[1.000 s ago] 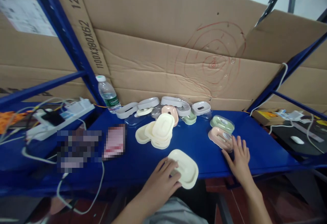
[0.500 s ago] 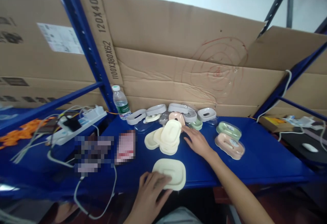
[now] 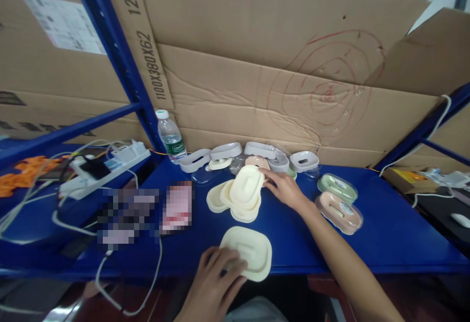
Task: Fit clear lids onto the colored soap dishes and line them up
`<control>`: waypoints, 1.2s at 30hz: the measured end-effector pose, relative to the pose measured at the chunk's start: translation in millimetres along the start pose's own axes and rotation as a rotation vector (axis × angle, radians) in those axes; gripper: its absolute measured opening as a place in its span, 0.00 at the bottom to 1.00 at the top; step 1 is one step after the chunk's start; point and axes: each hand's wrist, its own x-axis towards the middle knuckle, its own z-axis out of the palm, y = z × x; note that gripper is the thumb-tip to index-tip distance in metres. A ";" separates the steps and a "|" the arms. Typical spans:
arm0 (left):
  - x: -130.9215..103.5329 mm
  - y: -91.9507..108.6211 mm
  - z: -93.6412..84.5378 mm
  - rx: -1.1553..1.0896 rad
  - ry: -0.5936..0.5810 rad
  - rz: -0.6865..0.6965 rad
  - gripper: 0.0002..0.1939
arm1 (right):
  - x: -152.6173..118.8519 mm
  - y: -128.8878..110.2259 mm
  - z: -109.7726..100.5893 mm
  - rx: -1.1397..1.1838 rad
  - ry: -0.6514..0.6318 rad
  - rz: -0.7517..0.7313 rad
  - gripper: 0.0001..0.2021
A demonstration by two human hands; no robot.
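Note:
My left hand (image 3: 220,273) has its thumb and fingers on the near-left edge of a cream lid-like plate (image 3: 253,251) at the table's front edge. Beyond it lies an overlapping pile of similar cream plates (image 3: 246,185). The fingertips of my right hand (image 3: 284,187) are closed on the right edge of the pile's top plate. Behind the pile are a pinkish oval piece (image 3: 257,162) and grey oval rings (image 3: 225,150). A green case (image 3: 337,187) and a pink case (image 3: 340,212) with clear covers lie to the right.
A water bottle (image 3: 171,137) stands at the back left. A pink packet (image 3: 176,207), a power strip (image 3: 106,170) and white cables are on the left. Cardboard (image 3: 227,87) walls the back of the blue table (image 3: 293,243). A box (image 3: 411,180) sits far right.
The view has tilted down and moved closer. My right hand's fingers have come together at the edge of the top plate. My left hand remains on the near plate.

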 end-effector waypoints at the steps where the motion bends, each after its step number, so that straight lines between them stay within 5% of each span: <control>1: 2.6 1.0 -0.1 -0.014 0.011 -0.009 0.10 | 0.0 -0.3 -2.5 0.044 0.002 -0.009 0.26; 8: 16.5 10.2 0.7 -0.038 -0.058 -0.004 0.07 | -0.1 -15.8 -34.3 0.275 0.055 -0.034 0.23; 13: 13.8 7.8 5.5 -0.072 -0.062 -0.023 0.08 | -27.3 -28.5 -49.1 0.245 0.149 -0.008 0.21; 24: 10.2 6.6 9.7 -0.059 -0.042 -0.056 0.10 | -164.7 -31.6 -16.9 0.155 0.308 0.246 0.15; 27: 8.2 7.6 9.5 -0.047 -0.045 -0.055 0.12 | -181.3 -28.6 -11.0 0.075 0.309 0.283 0.13; 32: -2.1 9.0 10.9 -0.029 -0.042 -0.038 0.24 | -189.5 -21.8 -3.9 -0.151 0.243 0.308 0.27; 36: -6.3 8.7 13.1 -0.005 0.002 -0.094 0.28 | -190.3 -16.6 -1.4 -0.080 0.264 0.294 0.18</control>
